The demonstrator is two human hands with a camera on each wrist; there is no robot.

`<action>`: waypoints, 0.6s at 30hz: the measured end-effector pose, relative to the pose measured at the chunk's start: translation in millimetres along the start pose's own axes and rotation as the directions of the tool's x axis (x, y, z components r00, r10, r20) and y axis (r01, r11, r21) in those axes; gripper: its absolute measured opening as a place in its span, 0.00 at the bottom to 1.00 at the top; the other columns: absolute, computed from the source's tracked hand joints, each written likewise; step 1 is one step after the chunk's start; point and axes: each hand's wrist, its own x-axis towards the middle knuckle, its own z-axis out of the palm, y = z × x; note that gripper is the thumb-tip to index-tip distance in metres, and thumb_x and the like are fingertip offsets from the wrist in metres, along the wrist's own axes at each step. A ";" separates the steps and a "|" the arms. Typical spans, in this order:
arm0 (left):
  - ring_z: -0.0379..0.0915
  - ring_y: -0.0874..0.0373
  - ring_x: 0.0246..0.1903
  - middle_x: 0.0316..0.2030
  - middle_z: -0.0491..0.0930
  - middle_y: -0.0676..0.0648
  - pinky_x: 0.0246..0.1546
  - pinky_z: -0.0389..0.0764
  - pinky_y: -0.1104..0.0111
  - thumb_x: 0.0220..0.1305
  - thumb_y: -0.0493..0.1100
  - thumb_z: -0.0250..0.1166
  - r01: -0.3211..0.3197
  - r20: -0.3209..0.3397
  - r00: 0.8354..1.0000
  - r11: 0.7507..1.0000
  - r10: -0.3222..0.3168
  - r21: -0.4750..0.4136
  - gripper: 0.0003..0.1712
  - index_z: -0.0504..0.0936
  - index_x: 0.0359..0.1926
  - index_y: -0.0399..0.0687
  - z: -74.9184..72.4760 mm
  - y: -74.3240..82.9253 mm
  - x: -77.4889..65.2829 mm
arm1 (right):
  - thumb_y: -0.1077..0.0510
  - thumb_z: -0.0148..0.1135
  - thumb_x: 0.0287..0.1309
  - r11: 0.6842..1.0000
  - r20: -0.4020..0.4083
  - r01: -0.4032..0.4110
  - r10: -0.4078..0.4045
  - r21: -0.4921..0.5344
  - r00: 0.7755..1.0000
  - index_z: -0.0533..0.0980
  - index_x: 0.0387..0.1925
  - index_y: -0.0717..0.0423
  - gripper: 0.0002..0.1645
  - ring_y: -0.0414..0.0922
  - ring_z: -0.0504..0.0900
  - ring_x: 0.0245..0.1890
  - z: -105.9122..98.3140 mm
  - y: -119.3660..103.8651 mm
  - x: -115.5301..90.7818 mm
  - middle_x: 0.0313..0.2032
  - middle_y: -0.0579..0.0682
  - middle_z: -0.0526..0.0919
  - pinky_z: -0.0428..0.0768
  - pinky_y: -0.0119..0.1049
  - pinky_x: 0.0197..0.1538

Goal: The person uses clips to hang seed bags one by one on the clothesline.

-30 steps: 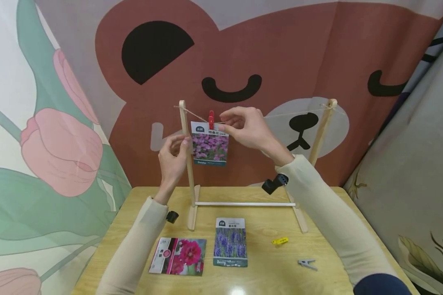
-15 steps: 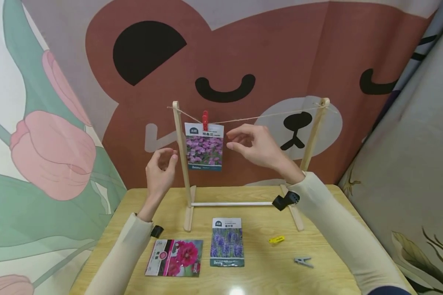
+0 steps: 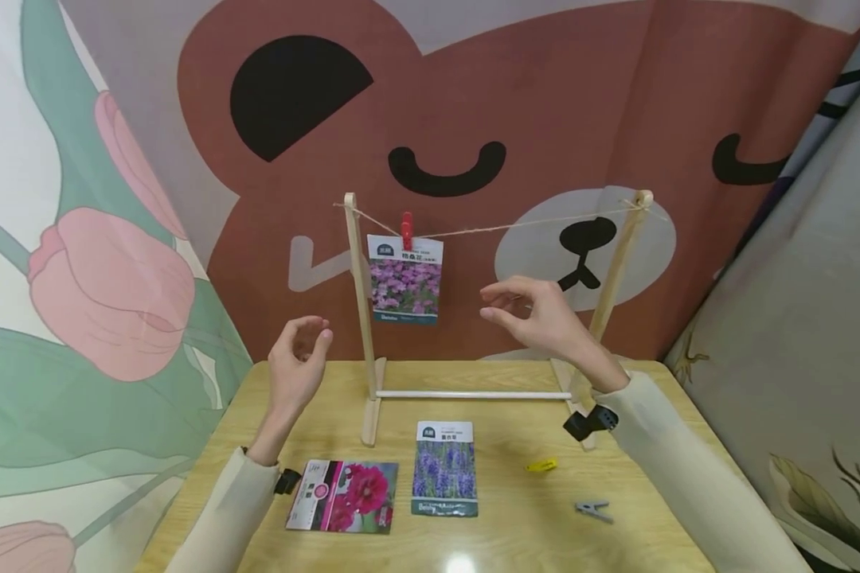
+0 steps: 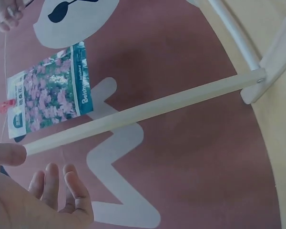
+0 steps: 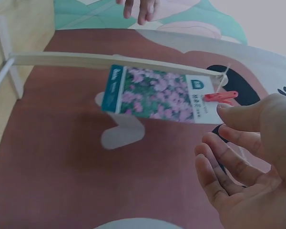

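Note:
A seed packet with pink flowers [image 3: 404, 282] hangs from the string [image 3: 516, 227], held by a red clothespin [image 3: 407, 231] near the left post. My left hand [image 3: 297, 370] is in the air left of that post, fingers loosely bent, holding nothing. To the right of the packet my right hand [image 3: 541, 318] hovers below the string, its thumb and fingers apart and nothing between them. In the right wrist view, the red clothespin [image 5: 221, 96] grips the packet's top edge. On the table lie a purple-flower seed packet [image 3: 444, 469] and a magenta-flower packet [image 3: 342, 496].
A wooden frame with a left post [image 3: 359, 294], a right post [image 3: 619, 267] and a white crossbar [image 3: 473, 395] stands on the table [image 3: 516, 541]. A yellow clothespin [image 3: 541, 465] and a grey clothespin [image 3: 594, 510] lie at the right. A printed curtain hangs behind.
My right hand has let go at the clothespin and moved right and down. The left hand has drawn away left and down. The packet stays hanging from the string.

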 end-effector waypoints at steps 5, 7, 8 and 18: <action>0.78 0.69 0.37 0.52 0.87 0.35 0.33 0.74 0.81 0.75 0.35 0.67 0.037 0.005 0.999 0.999 -0.037 0.017 0.15 0.82 0.57 0.32 -7.6 18.8 -16.1 | 0.56 0.75 0.67 1.000 0.010 -0.006 0.006 -0.024 1.000 0.87 0.56 0.53 0.17 0.44 0.86 0.41 6.5 11.7 -15.6 0.44 0.47 0.90 0.81 0.38 0.39; 0.78 0.67 0.37 0.52 0.87 0.33 0.34 0.75 0.81 0.74 0.33 0.67 0.048 0.006 0.999 0.998 -0.048 0.031 0.15 0.81 0.57 0.30 -9.2 22.8 -21.1 | 0.56 0.74 0.68 1.000 0.020 -0.009 0.009 -0.026 1.000 0.87 0.56 0.53 0.17 0.44 0.87 0.41 9.8 16.5 -21.2 0.44 0.48 0.90 0.83 0.41 0.41; 0.78 0.67 0.38 0.52 0.87 0.33 0.34 0.75 0.81 0.74 0.33 0.67 0.046 0.006 0.999 0.998 -0.046 0.040 0.15 0.81 0.57 0.30 -9.7 18.6 -22.2 | 0.56 0.74 0.68 1.000 0.024 -0.009 0.010 -0.028 1.000 0.87 0.56 0.53 0.17 0.44 0.87 0.41 11.2 18.9 -23.8 0.44 0.48 0.90 0.84 0.42 0.42; 0.79 0.69 0.43 0.55 0.87 0.43 0.38 0.77 0.78 0.74 0.40 0.70 0.082 0.039 0.996 0.995 -0.085 0.064 0.17 0.82 0.60 0.42 -17.1 -14.4 -34.7 | 0.64 0.76 0.63 0.999 -0.081 0.038 -0.040 -0.020 0.996 0.88 0.51 0.53 0.15 0.45 0.90 0.43 13.7 40.3 -49.6 0.48 0.50 0.91 0.89 0.40 0.46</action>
